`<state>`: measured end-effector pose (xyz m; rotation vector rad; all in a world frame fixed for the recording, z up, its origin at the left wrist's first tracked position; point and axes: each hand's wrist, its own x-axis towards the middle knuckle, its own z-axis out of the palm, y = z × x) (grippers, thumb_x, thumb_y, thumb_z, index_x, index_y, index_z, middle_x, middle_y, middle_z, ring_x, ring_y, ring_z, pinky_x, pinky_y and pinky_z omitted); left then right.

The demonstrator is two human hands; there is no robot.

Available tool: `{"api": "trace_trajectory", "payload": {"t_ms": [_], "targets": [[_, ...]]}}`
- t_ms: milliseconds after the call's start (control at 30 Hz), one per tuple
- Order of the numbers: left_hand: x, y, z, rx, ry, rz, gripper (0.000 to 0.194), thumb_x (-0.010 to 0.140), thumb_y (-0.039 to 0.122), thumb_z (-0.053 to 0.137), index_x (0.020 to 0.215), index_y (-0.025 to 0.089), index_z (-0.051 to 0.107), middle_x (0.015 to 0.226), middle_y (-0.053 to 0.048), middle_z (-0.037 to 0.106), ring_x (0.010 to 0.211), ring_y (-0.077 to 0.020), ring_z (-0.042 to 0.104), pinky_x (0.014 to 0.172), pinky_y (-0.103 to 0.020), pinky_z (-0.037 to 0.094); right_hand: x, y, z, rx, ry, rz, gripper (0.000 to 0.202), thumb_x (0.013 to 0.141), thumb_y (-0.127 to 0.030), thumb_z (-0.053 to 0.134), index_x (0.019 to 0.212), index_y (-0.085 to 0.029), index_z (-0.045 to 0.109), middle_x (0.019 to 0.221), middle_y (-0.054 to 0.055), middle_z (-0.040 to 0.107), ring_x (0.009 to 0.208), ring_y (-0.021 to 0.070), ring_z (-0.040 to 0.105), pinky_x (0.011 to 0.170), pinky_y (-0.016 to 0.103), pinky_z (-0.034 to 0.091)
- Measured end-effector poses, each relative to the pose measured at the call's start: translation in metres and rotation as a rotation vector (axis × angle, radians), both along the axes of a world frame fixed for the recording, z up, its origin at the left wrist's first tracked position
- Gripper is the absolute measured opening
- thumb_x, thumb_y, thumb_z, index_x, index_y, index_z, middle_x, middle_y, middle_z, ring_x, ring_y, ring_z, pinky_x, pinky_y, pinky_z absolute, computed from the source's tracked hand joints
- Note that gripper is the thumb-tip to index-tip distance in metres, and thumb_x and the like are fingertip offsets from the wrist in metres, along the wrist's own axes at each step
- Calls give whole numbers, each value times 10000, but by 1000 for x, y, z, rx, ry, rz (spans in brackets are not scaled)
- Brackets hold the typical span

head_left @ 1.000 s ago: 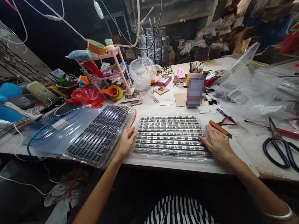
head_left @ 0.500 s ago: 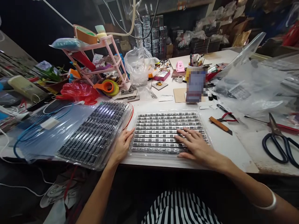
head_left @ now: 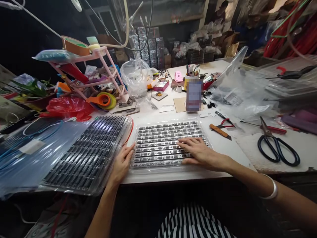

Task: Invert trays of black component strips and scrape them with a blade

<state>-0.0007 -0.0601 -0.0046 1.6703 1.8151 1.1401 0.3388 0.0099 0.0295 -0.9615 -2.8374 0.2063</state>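
Note:
A clear plastic tray [head_left: 170,170] lies flat in front of me, with several rows of dark and silvery strips [head_left: 158,145] in it. My left hand [head_left: 123,161] is at its left edge, fingers drawn together on the rim; the fingertips are partly hidden. Across the right part of the rows lies my right hand [head_left: 198,152], palm down, fingers stretched out and slightly apart. Left of my left hand, a second filled tray [head_left: 84,152] of dark strips rests at a slant on plastic sheeting.
To the right are scissors [head_left: 274,145], red-handled pliers [head_left: 226,123] and a wooden-handled blade [head_left: 220,131]. A phone [head_left: 194,96] stands behind the tray. A pink rack [head_left: 106,61], a red bag [head_left: 69,108] and clear plastic bags [head_left: 247,94] crowd the back and sides.
The whole view has swung to the right, so everything sits further left in the picture. Both hands keep about the same places on the tray.

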Motion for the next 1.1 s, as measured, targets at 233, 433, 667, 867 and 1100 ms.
{"api": "trace_trajectory", "payload": {"t_ms": [233, 433, 667, 867, 1100], "targets": [[-3, -2, -3, 30, -19, 29, 389, 848, 411, 528, 1124, 175, 667, 1131, -82, 666, 1084, -210, 586, 1019, -384, 404, 45, 42, -36, 64, 212, -722, 506, 892, -441, 366, 1196, -90, 567, 1257, 212, 548, 1172, 384, 471, 912, 594, 392], [0, -3, -3, 60, -10, 23, 376, 857, 408, 521, 1112, 178, 674, 1067, -79, 674, 1040, -200, 600, 969, -364, 442, 46, 35, -48, -288, 699, -743, 510, 820, -462, 478, 1190, -130, 592, 1372, 164, 483, 1294, 318, 408, 1070, 507, 330], [4, -7, 5, 32, 5, -35, 355, 891, 394, 492, 1132, 203, 668, 960, -50, 637, 960, -168, 593, 900, -311, 457, 51, 33, -29, -706, 1193, -719, 387, 737, -414, 649, 1070, -218, 672, 1279, 82, 592, 1278, 283, 447, 1085, 449, 344], [4, -7, 5, 33, -9, -73, 361, 863, 392, 539, 1145, 200, 659, 954, -46, 637, 942, -169, 595, 868, -297, 469, 62, 58, -29, -590, 979, -694, 392, 782, -360, 573, 1130, -190, 633, 1217, 110, 629, 1121, 264, 586, 964, 429, 469], [-6, -3, -6, 13, 19, -29, 413, 822, 439, 575, 1148, 198, 656, 1021, -55, 652, 1003, -200, 594, 887, -315, 477, 72, 100, -28, -373, 764, -778, 327, 781, -253, 511, 1054, -149, 659, 1149, 130, 647, 1068, 258, 591, 961, 432, 427]]}}
